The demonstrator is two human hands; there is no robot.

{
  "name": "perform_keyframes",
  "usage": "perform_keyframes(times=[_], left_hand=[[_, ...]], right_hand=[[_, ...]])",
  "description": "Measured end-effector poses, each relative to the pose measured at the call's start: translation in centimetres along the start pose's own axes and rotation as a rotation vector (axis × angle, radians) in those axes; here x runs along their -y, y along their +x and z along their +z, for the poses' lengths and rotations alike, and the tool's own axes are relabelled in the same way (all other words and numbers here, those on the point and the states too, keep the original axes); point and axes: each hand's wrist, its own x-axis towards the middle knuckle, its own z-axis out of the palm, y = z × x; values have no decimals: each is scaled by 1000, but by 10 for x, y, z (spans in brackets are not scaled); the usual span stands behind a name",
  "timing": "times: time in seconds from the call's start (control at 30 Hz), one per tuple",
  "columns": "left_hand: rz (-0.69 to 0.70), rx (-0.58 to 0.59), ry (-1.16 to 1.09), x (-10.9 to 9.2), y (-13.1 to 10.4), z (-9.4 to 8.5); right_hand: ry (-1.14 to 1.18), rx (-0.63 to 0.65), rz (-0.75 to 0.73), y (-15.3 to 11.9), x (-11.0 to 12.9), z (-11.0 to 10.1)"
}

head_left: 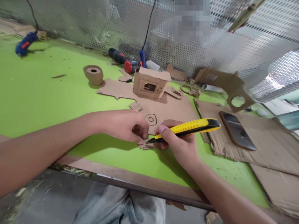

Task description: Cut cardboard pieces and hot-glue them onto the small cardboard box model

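Note:
My right hand (179, 141) is closed round a yellow and black utility knife (190, 127), its tip pointing left at a small cardboard piece (146, 144). Thumb and fingers of my left hand (126, 125) pinch that piece from the left, close to the blade. Just beyond both hands lies a flat cardboard sheet (176, 109) with two circles drawn on it. A cardboard box (150, 81) with a rectangular window stands upright on the sheet. The fingers partly hide the small piece.
A round cardboard part (93, 74) stands at the back left. Blue glue guns (26, 43) and a red and black power tool (121, 59) lie near the mesh wall. At the right, a phone (237, 130) rests on stacked cardboard (263, 140). The table's front edge (130, 175) is near me.

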Motion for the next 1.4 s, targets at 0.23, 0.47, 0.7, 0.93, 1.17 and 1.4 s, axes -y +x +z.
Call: perform_keyframes(times=[0.23,0.47,0.7,0.93,1.17,1.4], left_hand=[[-16,-9,37,-2,-1,0],[-3,-16,68,-4,-2,0],[-13,-16,72,-5,-1,-1],[-26,-15,55,-4,-1,-1],[21,-32,89,-2,0,0],[50,-66,101,-4,-2,0]], right_hand=[[-13,2,-10,-1,-1,3],[8,26,-78,0,1,4],[-51,0,-58,-1,-3,4],[-64,50,-72,-3,4,3],[-113,210,60,7,5,-9],[-247,278,-127,9,-2,-24]])
